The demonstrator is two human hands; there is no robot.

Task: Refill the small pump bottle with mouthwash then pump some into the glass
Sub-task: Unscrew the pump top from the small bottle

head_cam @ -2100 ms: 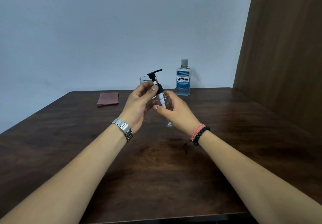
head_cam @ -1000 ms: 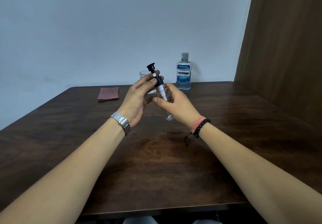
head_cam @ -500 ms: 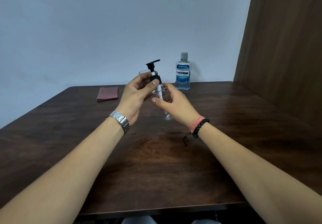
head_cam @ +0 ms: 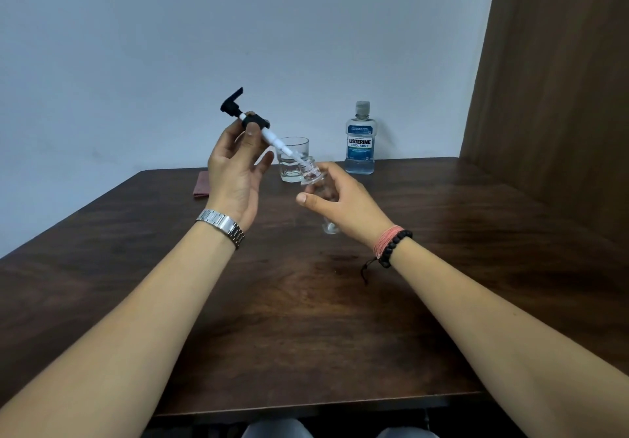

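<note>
The left hand [head_cam: 235, 172], a little left of the frame's centre, pinches the black collar of the pump head [head_cam: 253, 121] between thumb and fingertips, its grip clamped there while the lower fingers spread loose. The pump head is tilted, black nozzle up and to the left, white stem and thin tube slanting down to the right, with the tube's end in or at the open neck of the small pump bottle [head_cam: 315, 182]; which of the two cannot be told. The right hand [head_cam: 343, 202], just right of centre, has its grip curled round that clear bottle, which leans with its neck toward the upper left and its base showing below the palm, above the worktop [head_cam: 306, 318]. The bottle looks see-through and holds no coloured liquid that can be made out. Just behind the two hands stands the glass [head_cam: 293, 160], clear and upright, and to its right, near the worktop's far edge at the wall, stands the mouthwash bottle [head_cam: 359, 141], capped, with a blue label and pale liquid. A reddish cloth [head_cam: 200, 184] lies at the far left edge, partly hidden by the left hand. The dark wooden worktop spreads bare toward the lower frame under both forearms, and a brown panel rises beside its right side.
</note>
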